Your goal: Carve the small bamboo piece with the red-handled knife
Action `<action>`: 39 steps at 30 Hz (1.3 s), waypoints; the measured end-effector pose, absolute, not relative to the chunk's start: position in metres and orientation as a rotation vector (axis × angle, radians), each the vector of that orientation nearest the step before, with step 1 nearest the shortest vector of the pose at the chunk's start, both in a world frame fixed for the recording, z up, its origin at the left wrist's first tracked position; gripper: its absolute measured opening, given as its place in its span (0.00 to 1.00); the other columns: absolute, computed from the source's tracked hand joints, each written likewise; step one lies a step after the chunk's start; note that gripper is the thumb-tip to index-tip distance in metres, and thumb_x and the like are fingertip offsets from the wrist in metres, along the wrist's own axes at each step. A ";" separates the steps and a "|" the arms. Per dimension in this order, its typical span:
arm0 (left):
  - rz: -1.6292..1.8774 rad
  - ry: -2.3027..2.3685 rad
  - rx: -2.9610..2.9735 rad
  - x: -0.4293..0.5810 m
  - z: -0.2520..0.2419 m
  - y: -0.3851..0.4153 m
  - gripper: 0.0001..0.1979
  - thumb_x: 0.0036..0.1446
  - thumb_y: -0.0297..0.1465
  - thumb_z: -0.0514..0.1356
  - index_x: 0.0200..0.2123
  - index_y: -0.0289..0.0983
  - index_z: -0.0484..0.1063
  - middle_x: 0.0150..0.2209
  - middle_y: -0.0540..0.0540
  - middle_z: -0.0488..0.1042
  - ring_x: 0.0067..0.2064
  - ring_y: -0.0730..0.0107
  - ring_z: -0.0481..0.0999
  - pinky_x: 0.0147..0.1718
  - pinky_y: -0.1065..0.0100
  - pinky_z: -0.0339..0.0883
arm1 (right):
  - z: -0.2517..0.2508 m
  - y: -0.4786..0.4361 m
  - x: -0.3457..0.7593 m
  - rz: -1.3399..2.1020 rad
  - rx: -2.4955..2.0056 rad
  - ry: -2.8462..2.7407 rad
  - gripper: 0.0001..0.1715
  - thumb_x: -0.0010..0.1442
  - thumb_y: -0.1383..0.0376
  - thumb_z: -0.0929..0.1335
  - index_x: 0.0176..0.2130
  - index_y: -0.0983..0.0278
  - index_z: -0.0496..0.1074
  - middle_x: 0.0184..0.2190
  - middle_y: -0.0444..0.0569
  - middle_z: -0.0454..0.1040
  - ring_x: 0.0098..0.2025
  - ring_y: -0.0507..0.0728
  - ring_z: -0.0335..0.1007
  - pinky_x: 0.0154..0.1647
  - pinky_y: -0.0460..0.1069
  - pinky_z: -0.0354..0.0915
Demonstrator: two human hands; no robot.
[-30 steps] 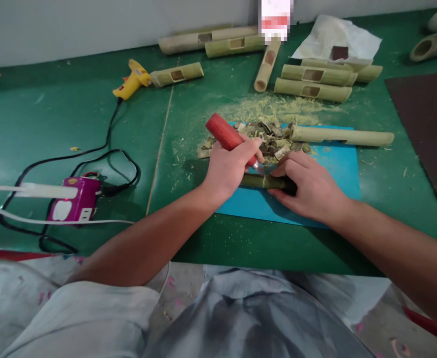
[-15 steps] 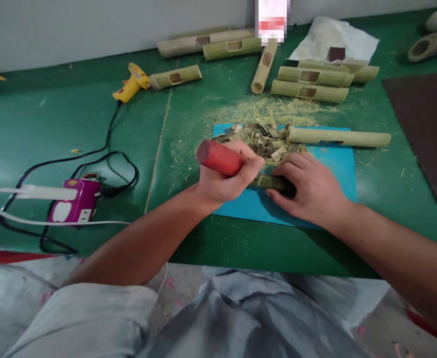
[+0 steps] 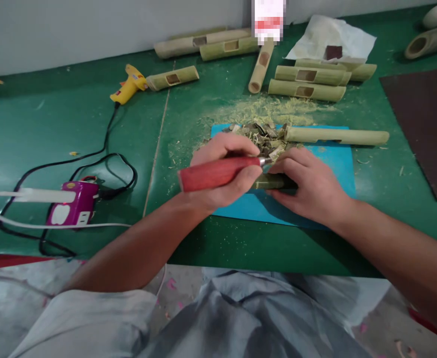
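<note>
My left hand (image 3: 233, 191) is closed around the red wooden handle of a carving tool (image 3: 214, 174). Its metal neck points right, toward my other hand, and the blade's tip is hidden. Under my right hand (image 3: 311, 184) lies a short dark-green bamboo piece (image 3: 263, 181), gripped between thumb and fingers on a blue mat (image 3: 337, 174). The palm covers its right end. Beyond both hands is a heap of bamboo chips (image 3: 265, 136). A longer pale bamboo tube (image 3: 341, 135) lies across the mat's far right edge.
Several bamboo tubes with cut openings (image 3: 307, 91) lie at the back, near a white paper sheet (image 3: 326, 37). On the left are a yellow glue gun (image 3: 130, 85), a purple power adapter (image 3: 74, 204) and loose cables. A dark brown sheet (image 3: 423, 119) lies right.
The tool's handle has swung lower and flatter, its butt end now farther left, and its metal neck has come into sight. My right hand stays on the bamboo piece.
</note>
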State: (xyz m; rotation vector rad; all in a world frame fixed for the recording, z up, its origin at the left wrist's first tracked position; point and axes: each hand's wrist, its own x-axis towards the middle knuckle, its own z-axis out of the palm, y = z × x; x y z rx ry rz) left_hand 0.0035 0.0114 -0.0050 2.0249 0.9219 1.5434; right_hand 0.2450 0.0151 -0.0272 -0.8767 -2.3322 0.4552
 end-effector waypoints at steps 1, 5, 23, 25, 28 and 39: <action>1.577 0.903 1.988 0.003 -0.008 0.014 0.12 0.64 0.45 0.71 0.45 0.45 0.83 0.39 0.46 0.85 0.38 0.65 0.84 0.38 0.62 0.78 | -0.026 0.017 0.247 0.473 -0.888 -2.320 0.09 0.63 0.64 0.74 0.45 0.58 0.75 0.45 0.54 0.80 0.46 0.66 0.75 0.45 0.60 0.71; 1.548 0.787 1.839 0.004 -0.022 0.028 0.16 0.67 0.51 0.66 0.42 0.45 0.82 0.34 0.47 0.82 0.33 0.67 0.81 0.32 0.63 0.75 | -0.023 0.023 0.254 0.561 -0.977 -2.306 0.11 0.60 0.63 0.76 0.43 0.56 0.75 0.44 0.52 0.81 0.47 0.66 0.77 0.45 0.60 0.72; 1.098 0.861 2.142 0.007 -0.002 0.016 0.11 0.65 0.44 0.68 0.38 0.44 0.82 0.36 0.47 0.87 0.34 0.66 0.84 0.36 0.62 0.79 | -0.023 0.024 0.256 0.715 -0.977 -2.379 0.10 0.58 0.62 0.75 0.42 0.59 0.77 0.42 0.54 0.81 0.46 0.66 0.76 0.47 0.60 0.69; 1.083 0.855 2.138 0.008 -0.001 0.016 0.11 0.65 0.45 0.68 0.38 0.44 0.82 0.37 0.47 0.87 0.35 0.66 0.84 0.36 0.62 0.79 | -0.023 0.024 0.256 0.710 -0.980 -2.382 0.10 0.59 0.62 0.74 0.42 0.59 0.76 0.42 0.54 0.81 0.45 0.67 0.76 0.47 0.60 0.69; 1.051 0.860 2.132 0.009 0.001 0.015 0.11 0.65 0.44 0.68 0.39 0.43 0.82 0.38 0.46 0.87 0.36 0.66 0.84 0.38 0.62 0.80 | -0.022 0.025 0.255 0.702 -0.975 -2.398 0.09 0.60 0.62 0.73 0.42 0.60 0.76 0.41 0.56 0.80 0.45 0.67 0.75 0.45 0.61 0.68; 0.955 0.930 2.049 0.021 0.002 0.013 0.05 0.60 0.37 0.69 0.34 0.42 0.81 0.37 0.48 0.87 0.38 0.66 0.85 0.42 0.62 0.80 | -0.027 0.025 0.254 0.714 -0.922 -2.376 0.06 0.62 0.62 0.73 0.41 0.59 0.75 0.40 0.54 0.79 0.44 0.64 0.74 0.45 0.58 0.68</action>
